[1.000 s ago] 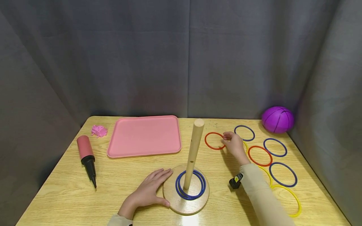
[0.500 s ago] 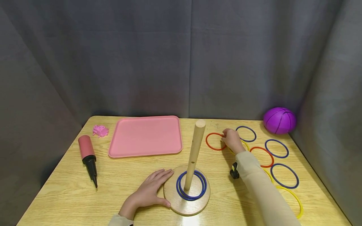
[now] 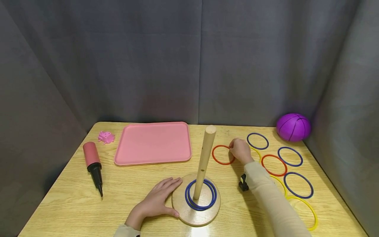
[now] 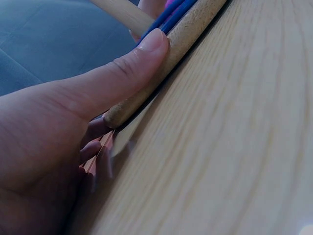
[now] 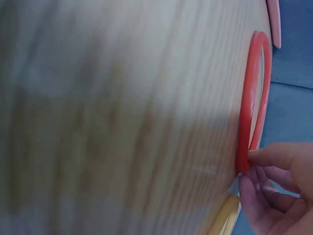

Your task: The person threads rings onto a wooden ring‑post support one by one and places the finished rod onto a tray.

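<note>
My right hand (image 3: pixel 240 151) pinches the right edge of a red ring (image 5: pixel 249 98) between thumb and fingertips, low over the table. In front of me stands a round wooden base (image 3: pixel 181 202) with an upright post (image 3: pixel 205 158). Several blue rings (image 3: pixel 200 209) lie round the foot of the post. My left hand (image 3: pixel 157 199) rests at the left side of the base, fingers extended along the rim. Its thumb (image 4: pixel 151 46) lies against the base edge in the left wrist view.
Several blue, red and yellow rings lie flat on the right of the table, a yellow ring (image 3: pixel 258 153) partly behind my right hand. A purple ball (image 3: pixel 293 127) sits back right. On the left are a pink tray (image 3: pixel 122 144), a pink toy (image 3: pixel 106 137) and a hand pump (image 3: pixel 93 161).
My right hand has closed on the red ring's edge and drawn the ring slightly left and towards me. My left hand has stayed at the base.
</note>
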Motion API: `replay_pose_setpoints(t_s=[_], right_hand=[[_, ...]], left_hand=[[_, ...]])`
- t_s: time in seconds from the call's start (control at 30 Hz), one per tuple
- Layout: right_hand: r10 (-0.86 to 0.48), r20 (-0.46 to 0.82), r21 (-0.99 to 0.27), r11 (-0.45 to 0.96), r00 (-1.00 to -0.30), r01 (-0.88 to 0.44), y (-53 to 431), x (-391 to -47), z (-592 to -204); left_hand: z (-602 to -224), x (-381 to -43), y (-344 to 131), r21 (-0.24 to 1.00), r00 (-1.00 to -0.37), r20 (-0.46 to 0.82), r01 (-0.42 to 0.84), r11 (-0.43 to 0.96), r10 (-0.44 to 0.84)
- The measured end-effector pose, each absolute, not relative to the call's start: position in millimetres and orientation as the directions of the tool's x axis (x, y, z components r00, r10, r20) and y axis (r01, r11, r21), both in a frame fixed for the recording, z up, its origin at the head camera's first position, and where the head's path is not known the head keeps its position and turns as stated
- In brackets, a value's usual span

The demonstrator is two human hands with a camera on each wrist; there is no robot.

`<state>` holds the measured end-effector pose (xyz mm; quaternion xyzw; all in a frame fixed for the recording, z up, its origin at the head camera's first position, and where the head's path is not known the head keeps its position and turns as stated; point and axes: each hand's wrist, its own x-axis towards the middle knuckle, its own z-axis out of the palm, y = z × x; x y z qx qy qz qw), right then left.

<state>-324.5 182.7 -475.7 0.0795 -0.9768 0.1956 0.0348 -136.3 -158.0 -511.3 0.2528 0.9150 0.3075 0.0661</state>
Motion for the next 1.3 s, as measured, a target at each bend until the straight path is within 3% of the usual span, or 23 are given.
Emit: replay_pose_setpoints(t_s=[0.17,0.4,0.67,0.93,1.3], right_hand=[[-0.107,0.051,-0.402,0.908,-0.993,-0.118,180,-318,-474],[-0.108,0.088,-0.417,0.899,-0.990,-0.135,181,-309,-472],[-0.102,0.070,-0.578,0.806,-0.992,-0.124,185,-295,-465],[-0.074,0.040,-0.780,0.621,-0.996,-0.077,186,-280,-434],[-0.056,0.052,-0.938,0.340,-0.997,-0.068,180,-263,-384]], left_hand=[[-512,-136,-158,0.598,-0.864,0.033,0.420,0.682,0.503],[-511,-137,-158,0.598,-0.860,0.044,0.430,0.676,0.508],[-512,-136,-158,0.592,-0.860,0.051,0.436,0.678,0.509],[-511,-135,-157,0.599,-0.862,0.049,0.430,0.676,0.504],[-511,-134,-157,0.594,-0.861,0.056,0.436,0.677,0.505]])
